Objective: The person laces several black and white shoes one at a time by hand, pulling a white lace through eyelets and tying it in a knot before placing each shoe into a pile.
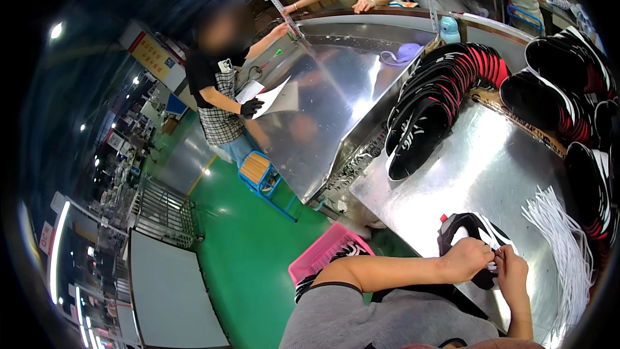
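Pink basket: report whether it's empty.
Not empty: black-and-white pieces show inside the pink basket. How full, I cannot tell.

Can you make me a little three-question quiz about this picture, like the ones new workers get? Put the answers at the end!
1. True or false: the left hand and the right hand are both at the same black-and-white shoe.

2. Which hand is nearer to the bundle of white laces?
A) the left hand
B) the right hand
C) both equally

3. Fill in the colour: the basket off the left side of the metal table is ____.

Key: 1. True. 2. B. 3. Pink.
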Demonstrator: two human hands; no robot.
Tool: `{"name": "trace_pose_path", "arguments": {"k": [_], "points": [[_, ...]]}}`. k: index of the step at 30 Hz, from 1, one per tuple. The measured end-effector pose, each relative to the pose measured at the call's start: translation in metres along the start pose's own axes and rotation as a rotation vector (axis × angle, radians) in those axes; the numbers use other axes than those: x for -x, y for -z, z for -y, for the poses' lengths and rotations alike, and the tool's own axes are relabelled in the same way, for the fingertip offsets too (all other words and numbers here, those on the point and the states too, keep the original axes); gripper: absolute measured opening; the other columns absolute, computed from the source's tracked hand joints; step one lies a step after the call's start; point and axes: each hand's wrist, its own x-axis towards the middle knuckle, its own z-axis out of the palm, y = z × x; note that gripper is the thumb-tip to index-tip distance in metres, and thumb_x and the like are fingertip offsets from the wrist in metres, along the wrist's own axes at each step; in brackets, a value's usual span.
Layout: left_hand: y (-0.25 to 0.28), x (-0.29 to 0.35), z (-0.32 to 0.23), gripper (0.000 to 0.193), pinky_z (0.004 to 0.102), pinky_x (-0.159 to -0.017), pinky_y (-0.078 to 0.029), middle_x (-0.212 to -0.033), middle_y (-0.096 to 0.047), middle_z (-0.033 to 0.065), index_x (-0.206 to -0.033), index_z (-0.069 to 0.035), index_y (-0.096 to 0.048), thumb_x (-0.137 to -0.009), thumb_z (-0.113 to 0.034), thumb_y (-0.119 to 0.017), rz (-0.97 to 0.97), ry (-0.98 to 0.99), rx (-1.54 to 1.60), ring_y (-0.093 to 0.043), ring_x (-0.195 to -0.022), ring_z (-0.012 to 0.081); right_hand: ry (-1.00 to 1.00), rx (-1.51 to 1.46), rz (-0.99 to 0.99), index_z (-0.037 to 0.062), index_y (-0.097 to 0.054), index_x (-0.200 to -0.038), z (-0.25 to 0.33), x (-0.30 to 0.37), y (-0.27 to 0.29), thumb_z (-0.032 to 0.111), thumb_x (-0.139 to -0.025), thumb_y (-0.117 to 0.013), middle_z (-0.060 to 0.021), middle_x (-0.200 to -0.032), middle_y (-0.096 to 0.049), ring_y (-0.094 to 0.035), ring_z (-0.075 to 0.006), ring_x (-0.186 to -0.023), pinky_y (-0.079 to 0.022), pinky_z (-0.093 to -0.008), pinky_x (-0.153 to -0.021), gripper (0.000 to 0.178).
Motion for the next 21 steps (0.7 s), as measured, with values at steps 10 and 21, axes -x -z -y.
{"name": "trace_pose_path", "arguments": {"k": [10,21], "points": [[0.001,0.003,-0.001,0.021,0.0395,-0.063,-0.047,-0.078,-0.058,0.0078,-0.092,-0.005,-0.064,-0.072,-0.01,-0.07,-0.011,-0.053,0.023,-0.06,-0.073,0.0268,-0.344,-0.535,0.285,0.0008,-0.061,-0.09,-0.014,-0.02,0.007,-0.008,-0.073,-0.071,-0.0012,-0.076,-0.062,-0.056,-0.0076,-0.07,-0.047,-0.0236,-0.062,0.021],[0.015,0.0,-0.002,0.018,0.0444,-0.068,-0.048,-0.078,-0.06,0.0102,-0.091,-0.007,-0.061,-0.077,-0.014,-0.07,0.119,0.052,0.186,-0.062,-0.078,0.0325,-0.265,-0.618,0.048,0.0002,-0.06,-0.096,-0.009,-0.003,-0.008,-0.002,-0.08,-0.068,-0.0016,-0.081,-0.061,-0.055,-0.0084,-0.077,-0.047,-0.0246,-0.07,0.018]]}}
